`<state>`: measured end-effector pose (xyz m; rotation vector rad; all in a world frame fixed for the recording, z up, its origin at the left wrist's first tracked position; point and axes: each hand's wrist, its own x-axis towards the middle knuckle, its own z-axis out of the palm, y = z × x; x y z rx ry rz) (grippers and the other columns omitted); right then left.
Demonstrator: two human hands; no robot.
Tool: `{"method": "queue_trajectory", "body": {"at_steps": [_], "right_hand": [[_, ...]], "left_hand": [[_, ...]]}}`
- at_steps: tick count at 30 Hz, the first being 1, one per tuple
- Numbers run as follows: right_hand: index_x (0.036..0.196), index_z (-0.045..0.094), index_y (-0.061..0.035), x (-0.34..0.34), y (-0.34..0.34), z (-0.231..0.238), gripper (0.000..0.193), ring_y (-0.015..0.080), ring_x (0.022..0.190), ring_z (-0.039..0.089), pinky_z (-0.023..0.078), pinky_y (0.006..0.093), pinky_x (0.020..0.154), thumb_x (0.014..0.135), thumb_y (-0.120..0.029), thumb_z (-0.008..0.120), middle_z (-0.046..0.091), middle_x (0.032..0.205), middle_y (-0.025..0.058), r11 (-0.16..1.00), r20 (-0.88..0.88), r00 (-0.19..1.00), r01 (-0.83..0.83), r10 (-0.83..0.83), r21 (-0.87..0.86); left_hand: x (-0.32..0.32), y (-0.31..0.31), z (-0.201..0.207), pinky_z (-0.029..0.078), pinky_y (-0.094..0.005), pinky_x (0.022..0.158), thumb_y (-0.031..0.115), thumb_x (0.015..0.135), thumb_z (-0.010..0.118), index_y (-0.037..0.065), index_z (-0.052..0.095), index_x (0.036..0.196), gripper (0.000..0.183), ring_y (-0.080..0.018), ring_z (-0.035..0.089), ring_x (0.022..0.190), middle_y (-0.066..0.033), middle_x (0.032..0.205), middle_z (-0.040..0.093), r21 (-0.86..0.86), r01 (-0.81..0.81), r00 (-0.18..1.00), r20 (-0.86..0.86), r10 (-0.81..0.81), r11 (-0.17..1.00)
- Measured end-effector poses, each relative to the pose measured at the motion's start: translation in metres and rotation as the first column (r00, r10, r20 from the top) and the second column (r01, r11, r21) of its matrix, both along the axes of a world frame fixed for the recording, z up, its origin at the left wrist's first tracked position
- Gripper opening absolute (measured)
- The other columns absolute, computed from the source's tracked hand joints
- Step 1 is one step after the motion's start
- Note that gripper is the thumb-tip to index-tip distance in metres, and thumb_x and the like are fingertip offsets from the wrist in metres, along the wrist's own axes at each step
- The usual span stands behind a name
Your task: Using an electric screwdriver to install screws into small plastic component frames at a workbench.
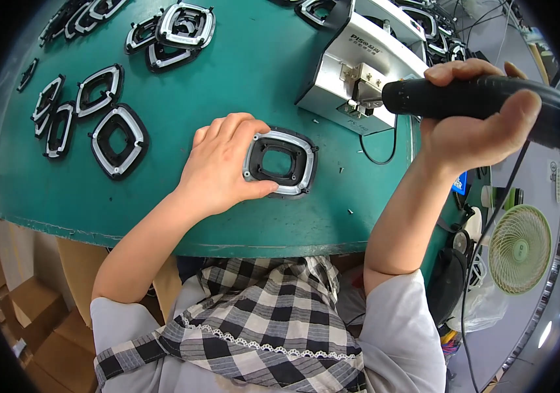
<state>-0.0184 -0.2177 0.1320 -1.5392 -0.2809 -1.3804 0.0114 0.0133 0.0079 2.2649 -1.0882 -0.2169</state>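
My left hand (220,164) grips the left side of a rounded-square black and silver frame (307,164) that lies flat on the green table. The thumb is at its lower edge and the fingers are at the upper left. Wrapped in my right hand (466,131) is a black electric screwdriver (489,98), held nearly level. Its bit end points left into the metal outlet of a screw feeder (352,75), a white and grey box. Whether a screw sits on the bit cannot be made out.
Several similar frames (119,141) lie left on the green table (181,229), others in a stack (186,26) further back. Loose screws (341,170) lie near the feeder. A cable (469,275) hangs from the screwdriver. To the right stands a green fan (521,249); cardboard boxes (37,304) are lower left.
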Motion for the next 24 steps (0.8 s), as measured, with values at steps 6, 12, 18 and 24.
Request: {"method": "queue_trajectory", "body": {"at_steps": [6, 12, 18, 24], "right_hand": [[0.106, 0.040, 0.0072, 0.002, -0.001, -0.007, 0.063, 0.0217, 0.046, 0.058, 0.049, 0.0291, 0.043, 0.086, -0.050, 0.057, 0.058, 0.060, 0.0153, 0.987, -0.130, 0.984, 0.109, -0.124, -0.117], [0.109, 0.040, 0.0041, -0.008, 0.008, -0.013, 0.059, 0.0242, 0.047, 0.056, 0.049, 0.0343, 0.046, 0.089, -0.050, 0.049, 0.055, 0.063, 0.0144, 0.998, -0.308, 0.949, -0.053, 0.062, 0.035], [0.109, 0.041, 0.0037, 0.014, 0.059, -0.039, 0.060, 0.0221, 0.045, 0.055, 0.046, 0.0309, 0.043, 0.088, -0.052, 0.051, 0.055, 0.059, 0.0144, 0.966, -0.291, 0.925, -0.209, 0.246, 0.151], [0.104, 0.046, 0.0036, 0.024, 0.087, -0.045, 0.051, 0.0194, 0.043, 0.055, 0.046, 0.0286, 0.042, 0.087, -0.043, 0.058, 0.056, 0.059, 0.0137, 0.952, -0.277, 0.915, -0.250, 0.293, 0.178]], "left_hand": [[-0.001, 0.001, -0.001, 0.029, -0.0433, 0.101, 0.030, 0.056, 0.083, 0.008, 0.046, 0.124, 0.081, -0.0302, 0.044, 0.118, -0.0105, 0.127, 0.043, -0.049, -0.062, 0.998, -0.017, 0.061, 0.997], [0.001, 0.006, 0.002, 0.028, -0.0421, 0.102, 0.031, 0.056, 0.083, 0.009, 0.047, 0.125, 0.081, -0.0288, 0.042, 0.119, -0.0093, 0.125, 0.045, 0.031, -0.052, 0.999, 0.008, 0.052, 0.998], [0.000, 0.005, 0.002, 0.029, -0.0407, 0.100, 0.031, 0.057, 0.083, 0.009, 0.049, 0.123, 0.078, -0.0272, 0.043, 0.119, -0.0074, 0.123, 0.047, 0.023, -0.042, 0.999, 0.025, 0.042, 0.999], [-0.001, 0.005, 0.000, 0.031, -0.0384, 0.097, 0.037, 0.059, 0.082, 0.009, 0.050, 0.121, 0.075, -0.0238, 0.044, 0.117, -0.0056, 0.119, 0.048, -0.001, -0.048, 0.996, 0.078, 0.048, 0.999]]}}
